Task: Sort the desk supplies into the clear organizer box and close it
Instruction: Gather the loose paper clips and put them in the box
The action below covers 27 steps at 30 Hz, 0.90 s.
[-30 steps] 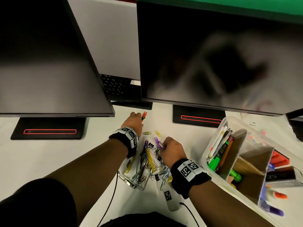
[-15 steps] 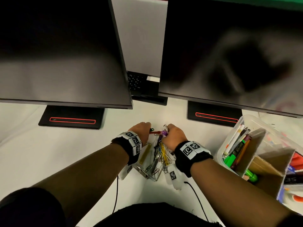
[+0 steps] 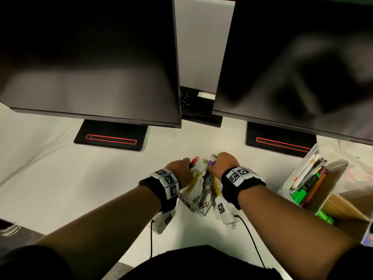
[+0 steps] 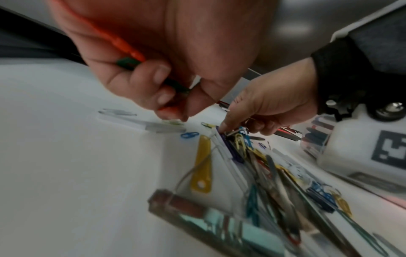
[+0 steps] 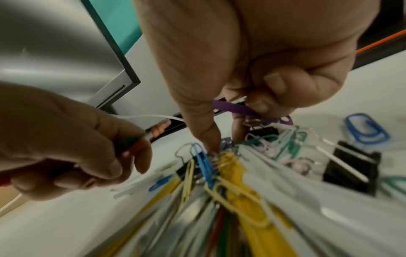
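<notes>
A heap of coloured paper clips and plastic strips [image 3: 203, 190] lies in and around a small clear case [image 4: 197, 215] on the white desk. My left hand [image 3: 186, 164] is at the heap's far left, fingers curled round red and green strips [image 4: 129, 60]. My right hand [image 3: 215, 164] is at its far right and pinches a purple strip [image 5: 237, 108], its index fingertip [image 5: 211, 141] down on the clips. The clear organizer box [image 3: 298, 167] stands open at the right, holding pens, markers and cardboard dividers.
Two dark monitors [image 3: 90, 67] hang over the back of the desk on black stands [image 3: 111, 136]. Black binder clips [image 5: 351, 167] and a blue paper clip [image 5: 365, 129] lie right of the heap. A yellow strip [image 4: 202, 167] lies on its left side.
My left hand came back from the far desk with the red strip and now sits beside the right hand over the heap. The head view has shifted, so the box sits further right.
</notes>
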{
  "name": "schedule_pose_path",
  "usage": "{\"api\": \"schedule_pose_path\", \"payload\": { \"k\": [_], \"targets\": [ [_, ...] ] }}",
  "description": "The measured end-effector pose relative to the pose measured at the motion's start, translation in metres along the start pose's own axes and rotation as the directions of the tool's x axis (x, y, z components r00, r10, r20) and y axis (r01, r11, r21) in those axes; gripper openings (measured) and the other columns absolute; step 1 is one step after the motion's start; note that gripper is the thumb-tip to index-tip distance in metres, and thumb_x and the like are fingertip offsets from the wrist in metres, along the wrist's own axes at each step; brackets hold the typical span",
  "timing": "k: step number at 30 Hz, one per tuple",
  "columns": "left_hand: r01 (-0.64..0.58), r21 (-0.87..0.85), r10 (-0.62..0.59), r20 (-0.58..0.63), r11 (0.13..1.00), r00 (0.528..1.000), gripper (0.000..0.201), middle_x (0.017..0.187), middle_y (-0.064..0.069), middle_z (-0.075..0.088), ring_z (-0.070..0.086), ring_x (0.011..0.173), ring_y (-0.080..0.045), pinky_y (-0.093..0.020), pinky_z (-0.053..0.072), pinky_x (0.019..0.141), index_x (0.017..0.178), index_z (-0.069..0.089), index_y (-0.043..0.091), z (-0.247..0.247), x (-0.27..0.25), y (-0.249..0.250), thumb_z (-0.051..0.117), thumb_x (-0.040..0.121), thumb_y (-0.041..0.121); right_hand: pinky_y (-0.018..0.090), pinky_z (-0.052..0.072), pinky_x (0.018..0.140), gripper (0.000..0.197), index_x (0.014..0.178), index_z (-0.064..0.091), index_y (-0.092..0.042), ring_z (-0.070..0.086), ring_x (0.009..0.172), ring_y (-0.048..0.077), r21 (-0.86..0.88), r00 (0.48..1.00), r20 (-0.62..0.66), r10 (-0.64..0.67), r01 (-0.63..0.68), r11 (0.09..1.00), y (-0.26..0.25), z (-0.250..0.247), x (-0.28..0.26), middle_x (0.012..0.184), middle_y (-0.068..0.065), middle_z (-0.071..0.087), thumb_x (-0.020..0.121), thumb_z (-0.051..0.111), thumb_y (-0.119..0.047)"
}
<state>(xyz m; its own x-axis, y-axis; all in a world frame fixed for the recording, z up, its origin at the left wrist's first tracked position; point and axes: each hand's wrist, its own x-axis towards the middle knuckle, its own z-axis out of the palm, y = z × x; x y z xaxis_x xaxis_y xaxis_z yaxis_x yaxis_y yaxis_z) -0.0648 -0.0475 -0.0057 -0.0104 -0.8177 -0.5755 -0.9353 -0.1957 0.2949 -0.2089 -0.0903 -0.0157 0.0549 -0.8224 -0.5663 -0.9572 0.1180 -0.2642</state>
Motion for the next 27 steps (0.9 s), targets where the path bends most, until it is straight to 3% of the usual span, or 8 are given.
{"api": "schedule_pose_path", "payload": {
  "k": [4,9,11,13,14,20,23,27],
  "targets": [
    [-0.039,0.060,0.040,-0.017,0.997,0.999,0.032,0.113,-0.009,0.063,0.058,0.105,-0.028,-0.033,0.045,0.085,0.112,0.052,0.012,0.008,-0.003,-0.001,0.048,0.091,0.035,0.029,0.044,0.074,0.038,0.107,0.060,-0.001,0.061,0.103,0.030,0.033,1.000,-0.013,0.018,-0.017,0.999,-0.004,0.005,-0.003,0.114,0.016,0.063,0.089,0.058,-0.034],
    [-0.074,0.144,0.076,-0.006,0.987,0.997,0.034,0.116,-0.011,0.062,0.058,0.108,-0.028,-0.034,0.046,0.089,0.113,0.054,0.010,0.017,-0.001,-0.003,0.047,0.093,0.037,0.028,0.040,0.071,0.027,0.102,0.061,0.001,0.061,0.100,0.033,0.165,0.999,-0.009,0.050,-0.048,0.985,-0.004,0.004,-0.006,0.108,0.018,0.063,0.089,0.055,-0.021],
    [-0.071,0.139,0.074,-0.018,0.988,0.997,0.034,0.114,-0.012,0.064,0.060,0.105,-0.028,-0.034,0.046,0.087,0.110,0.056,0.010,0.020,0.002,-0.001,0.038,0.097,0.036,0.027,0.038,0.070,0.020,0.083,0.060,-0.005,0.058,0.091,0.032,0.278,0.997,-0.053,0.047,-0.031,0.960,0.002,0.002,-0.006,0.097,0.018,0.060,0.090,0.053,-0.023],
    [-0.077,0.150,0.081,-0.020,0.986,0.996,0.037,0.114,-0.013,0.064,0.060,0.106,-0.029,-0.034,0.045,0.087,0.110,0.057,0.009,0.022,0.005,0.000,0.034,0.099,0.035,0.028,0.037,0.067,0.028,0.062,0.047,-0.014,0.053,0.078,0.027,0.422,0.991,-0.119,0.056,-0.001,0.907,0.011,-0.003,-0.009,0.080,0.012,0.055,0.089,0.053,-0.022],
    [-0.081,0.161,0.085,-0.021,0.984,0.996,0.037,0.115,-0.013,0.064,0.060,0.106,-0.028,-0.034,0.045,0.087,0.110,0.057,0.009,0.022,0.006,0.000,0.033,0.099,0.035,0.028,0.036,0.066,0.031,0.060,0.043,-0.015,0.050,0.075,0.026,0.482,0.987,-0.148,0.064,0.016,0.876,0.014,-0.006,-0.012,0.073,0.008,0.053,0.089,0.052,-0.021],
    [-0.084,0.202,0.091,-0.025,0.976,0.996,0.037,0.119,-0.012,0.062,0.059,0.109,-0.029,-0.037,0.046,0.091,0.114,0.054,0.011,0.024,0.012,0.001,0.032,0.099,0.036,0.030,0.034,0.070,0.036,0.062,0.035,-0.020,0.046,0.075,0.023,0.647,0.986,-0.167,0.031,0.085,0.758,0.031,-0.012,-0.030,0.075,0.009,0.050,0.098,0.041,-0.021],
    [-0.068,0.173,0.078,-0.054,0.983,0.995,0.037,0.118,-0.012,0.061,0.059,0.108,-0.030,-0.039,0.047,0.091,0.114,0.052,0.011,0.021,0.012,0.004,0.034,0.098,0.038,0.028,0.036,0.062,0.032,0.068,0.041,-0.016,0.047,0.066,0.021,0.660,0.988,-0.152,0.019,0.087,0.746,0.034,-0.010,-0.037,0.077,0.008,0.052,0.100,0.037,-0.019],
    [-0.069,0.150,0.079,-0.060,0.986,0.995,0.037,0.119,-0.010,0.060,0.057,0.109,-0.029,-0.038,0.046,0.091,0.117,0.049,0.012,0.021,0.010,0.004,0.051,0.092,0.040,0.035,0.053,0.063,0.030,0.067,0.041,-0.013,0.059,0.062,0.027,0.762,0.995,-0.070,0.073,0.006,0.647,0.042,-0.011,-0.043,0.064,0.009,0.055,0.097,0.039,-0.012]
  ]
}}
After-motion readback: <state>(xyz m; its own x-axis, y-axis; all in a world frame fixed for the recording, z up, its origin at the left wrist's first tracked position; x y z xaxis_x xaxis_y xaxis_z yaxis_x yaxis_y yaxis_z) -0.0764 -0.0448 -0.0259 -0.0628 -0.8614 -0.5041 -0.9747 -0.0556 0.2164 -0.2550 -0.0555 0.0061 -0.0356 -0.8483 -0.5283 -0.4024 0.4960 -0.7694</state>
